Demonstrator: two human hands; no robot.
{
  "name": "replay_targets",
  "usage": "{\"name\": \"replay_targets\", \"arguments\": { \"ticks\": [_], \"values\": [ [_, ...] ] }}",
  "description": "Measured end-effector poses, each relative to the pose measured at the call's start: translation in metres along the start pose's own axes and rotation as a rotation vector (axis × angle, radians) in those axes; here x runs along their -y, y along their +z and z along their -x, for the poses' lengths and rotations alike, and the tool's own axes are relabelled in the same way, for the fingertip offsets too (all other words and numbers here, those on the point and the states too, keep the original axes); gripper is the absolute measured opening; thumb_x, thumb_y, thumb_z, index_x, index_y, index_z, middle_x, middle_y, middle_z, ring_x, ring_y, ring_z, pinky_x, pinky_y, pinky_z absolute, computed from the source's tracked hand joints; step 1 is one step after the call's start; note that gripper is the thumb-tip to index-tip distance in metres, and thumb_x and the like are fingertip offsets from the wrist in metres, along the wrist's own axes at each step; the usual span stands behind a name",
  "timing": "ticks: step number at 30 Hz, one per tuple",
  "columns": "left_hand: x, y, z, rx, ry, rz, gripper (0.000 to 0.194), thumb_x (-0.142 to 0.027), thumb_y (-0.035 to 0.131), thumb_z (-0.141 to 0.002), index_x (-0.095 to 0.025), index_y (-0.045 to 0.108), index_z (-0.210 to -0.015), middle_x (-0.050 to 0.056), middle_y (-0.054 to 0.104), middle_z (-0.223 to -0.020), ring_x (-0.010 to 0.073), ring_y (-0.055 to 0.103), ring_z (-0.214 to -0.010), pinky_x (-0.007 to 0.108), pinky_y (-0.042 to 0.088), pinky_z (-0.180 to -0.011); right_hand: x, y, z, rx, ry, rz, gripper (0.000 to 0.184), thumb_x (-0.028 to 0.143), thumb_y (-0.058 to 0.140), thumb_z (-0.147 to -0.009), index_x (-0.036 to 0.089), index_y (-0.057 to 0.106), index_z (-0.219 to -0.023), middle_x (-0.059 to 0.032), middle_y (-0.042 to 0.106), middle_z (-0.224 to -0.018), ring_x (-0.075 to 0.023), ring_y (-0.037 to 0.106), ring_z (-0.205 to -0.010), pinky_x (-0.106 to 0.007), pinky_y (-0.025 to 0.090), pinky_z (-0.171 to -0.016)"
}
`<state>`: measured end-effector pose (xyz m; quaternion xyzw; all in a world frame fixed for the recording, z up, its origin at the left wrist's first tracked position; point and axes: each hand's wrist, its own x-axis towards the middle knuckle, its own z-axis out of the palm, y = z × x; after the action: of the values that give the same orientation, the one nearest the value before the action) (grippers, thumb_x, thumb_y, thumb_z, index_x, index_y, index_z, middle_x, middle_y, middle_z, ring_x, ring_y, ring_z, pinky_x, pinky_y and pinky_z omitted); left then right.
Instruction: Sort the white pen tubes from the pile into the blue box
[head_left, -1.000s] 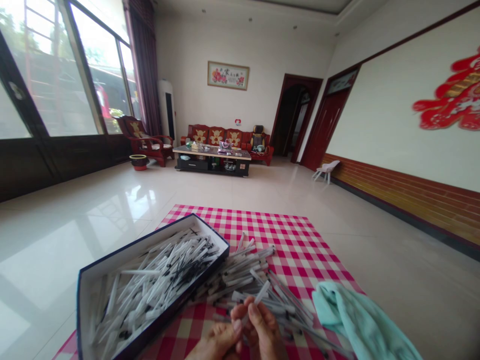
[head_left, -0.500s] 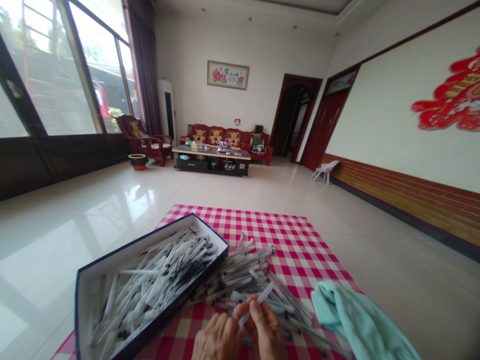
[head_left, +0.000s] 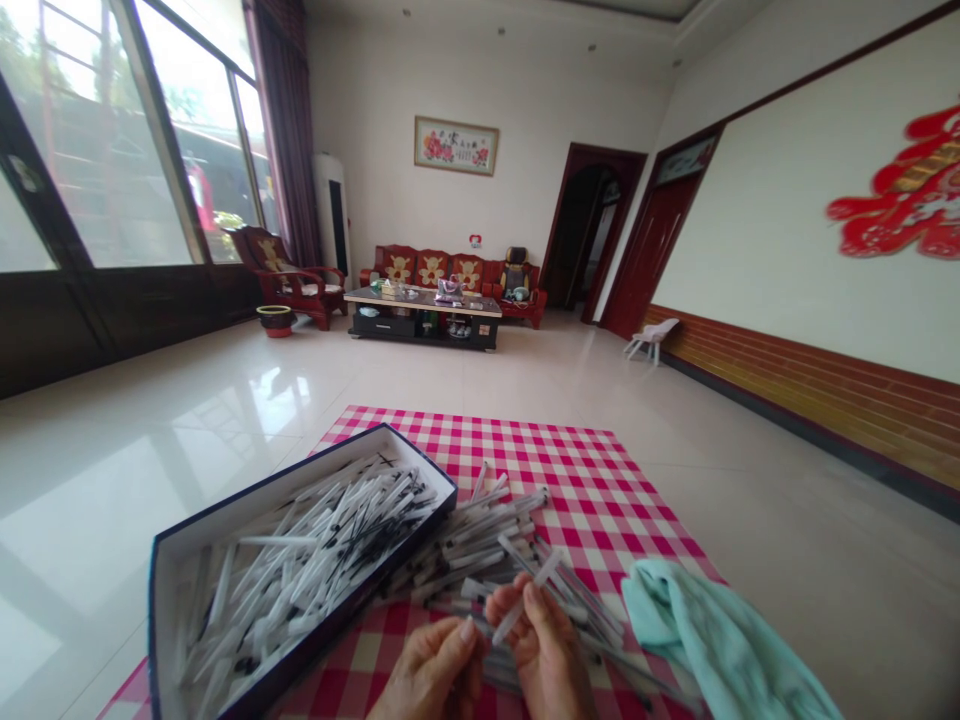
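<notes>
White pen barrel (head_left: pixel 529 596) | right hand (head_left: pixel 547 655) pinching it, tilted | left hand (head_left: pixel 431 675) just beside, grip unclear

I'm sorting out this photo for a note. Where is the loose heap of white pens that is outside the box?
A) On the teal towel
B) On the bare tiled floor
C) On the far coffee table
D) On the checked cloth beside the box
D: the loose pile of white pens lies on the red-and-white checked cloth, next to the dark-rimmed box.
</notes>
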<state>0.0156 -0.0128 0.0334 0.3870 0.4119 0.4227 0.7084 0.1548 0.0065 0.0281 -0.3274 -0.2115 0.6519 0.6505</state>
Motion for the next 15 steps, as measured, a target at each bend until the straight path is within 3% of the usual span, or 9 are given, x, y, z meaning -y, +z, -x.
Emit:
{"name": "replay_targets", "arguments": {
  "ticks": [4,8,10,15],
  "values": [
    [-0.006,0.0,0.002,0.062,0.074,-0.148,0.054,-0.066,0.053,-0.075,-0.015,0.051,-0.058,-0.005,0.042,-0.045,0.0049,0.035,-0.039,0.019,0.024,-0.041,-0.017,0.004,0.01,0.127,0.086,0.077,0.02,0.037,0.074,-0.071,0.021,0.07,-0.084,-0.0056,0.076,-0.08,-0.0225,0.07,-0.074,-0.034,0.053,-0.071],
    [-0.005,-0.004,0.006,0.083,0.187,-0.317,0.052,-0.063,0.048,-0.08,-0.014,0.056,-0.064,-0.005,0.042,-0.047,0.0062,0.036,-0.041,0.02,0.027,-0.042,-0.026,0.002,0.012,0.261,0.069,0.15,0.018,0.038,0.075,-0.07,0.023,0.072,-0.079,-0.0055,0.075,-0.095,-0.0255,0.068,-0.087,-0.038,0.049,-0.083],
    [-0.003,-0.006,0.008,0.008,0.288,-0.47,0.048,-0.06,0.048,-0.081,-0.015,0.06,-0.071,-0.003,0.047,-0.05,0.0082,0.042,-0.044,0.02,0.03,-0.043,-0.027,0.001,0.011,0.279,0.07,0.118,0.021,0.039,0.076,-0.068,0.024,0.073,-0.082,-0.006,0.075,-0.099,-0.0273,0.065,-0.096,-0.04,0.045,-0.09],
    [-0.022,-0.028,0.013,-0.371,0.606,-0.989,0.03,-0.042,0.042,-0.09,-0.02,0.063,-0.087,0.003,0.065,-0.073,0.0162,0.061,-0.067,0.024,0.045,-0.062,-0.024,-0.003,0.005,0.316,0.137,0.012,0.039,0.045,0.074,-0.069,0.021,0.07,-0.099,-0.0113,0.074,-0.102,-0.0288,0.066,-0.098,-0.04,0.049,-0.083]
  ]
}}
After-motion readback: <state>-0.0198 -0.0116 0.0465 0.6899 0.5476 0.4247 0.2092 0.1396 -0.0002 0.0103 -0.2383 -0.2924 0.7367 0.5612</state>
